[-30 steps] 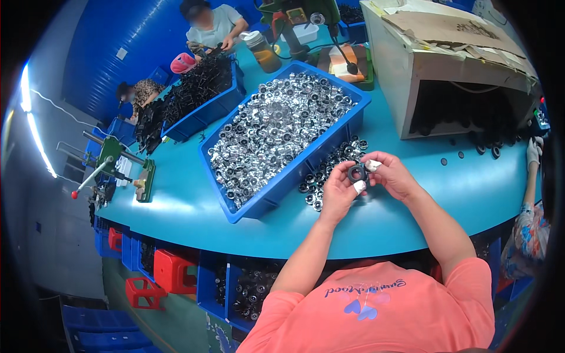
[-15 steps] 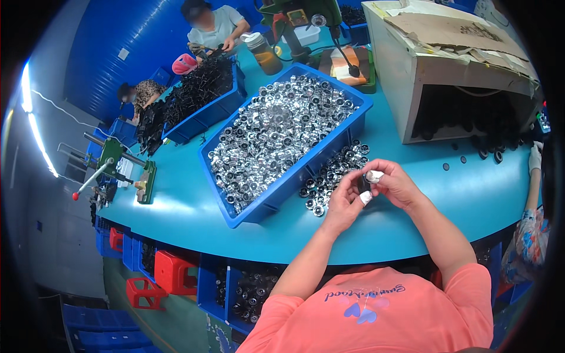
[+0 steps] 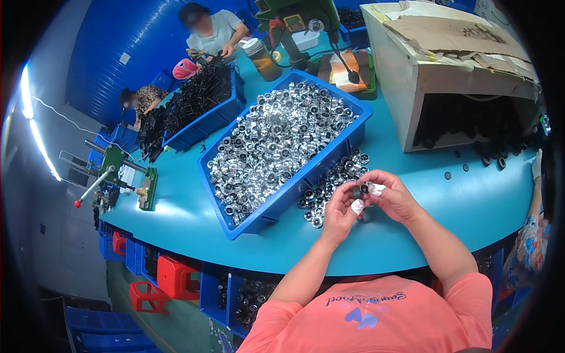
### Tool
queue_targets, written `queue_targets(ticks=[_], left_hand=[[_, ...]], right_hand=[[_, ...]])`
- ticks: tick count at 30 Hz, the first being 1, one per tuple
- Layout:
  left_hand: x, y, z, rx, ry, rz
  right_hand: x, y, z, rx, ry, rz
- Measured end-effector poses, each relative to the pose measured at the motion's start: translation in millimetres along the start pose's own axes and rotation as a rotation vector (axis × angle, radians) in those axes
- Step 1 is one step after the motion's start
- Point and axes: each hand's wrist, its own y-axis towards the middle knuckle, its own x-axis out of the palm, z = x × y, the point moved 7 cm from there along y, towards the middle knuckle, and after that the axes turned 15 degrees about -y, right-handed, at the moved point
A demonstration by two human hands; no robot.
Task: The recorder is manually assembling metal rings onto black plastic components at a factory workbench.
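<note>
Just in front of the loose pile, both of my hands are raised close together, with white wraps on some fingertips. My left hand (image 3: 338,215) is closed on a small black ring (image 3: 356,192). Pinched in my right hand (image 3: 395,197) is a small round part with a dark centre (image 3: 365,189), held against or right beside the ring; fingers cover much of both. Silver round parts with black centres (image 3: 332,179) lie loose on the table beyond my hands. More of them heap up in a large blue crate (image 3: 262,222) to the left.
A white box (image 3: 406,100) holding black rings stands at right, some rings spilled before it. A green press (image 3: 147,191) sits at left, another machine (image 3: 294,47) behind the crate. Two people work at far left beside a crate of black parts (image 3: 203,129); another person's arm (image 3: 534,191) shows at right.
The view has shifted slightly. My hands have turned a little, so the black ring and the part beside it show more plainly between my fingers.
</note>
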Motion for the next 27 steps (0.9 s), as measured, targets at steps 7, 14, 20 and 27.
queue_targets(ticks=[7, 14, 20, 27], left_hand=[[1, -1, 5, 0.049, 0.013, 0.031], [-1, 0, 5, 0.070, 0.050, 0.030], [0, -1, 6, 0.085, 0.052, 0.030], [-1, -2, 7, 0.098, 0.054, 0.033]], right_hand=[[-10, 3, 12, -0.015, 0.082, 0.016], [-4, 2, 11, 0.002, 0.070, -0.029], [-5, 3, 11, -0.006, 0.060, -0.027], [-4, 4, 14, 0.020, -0.003, -0.023]])
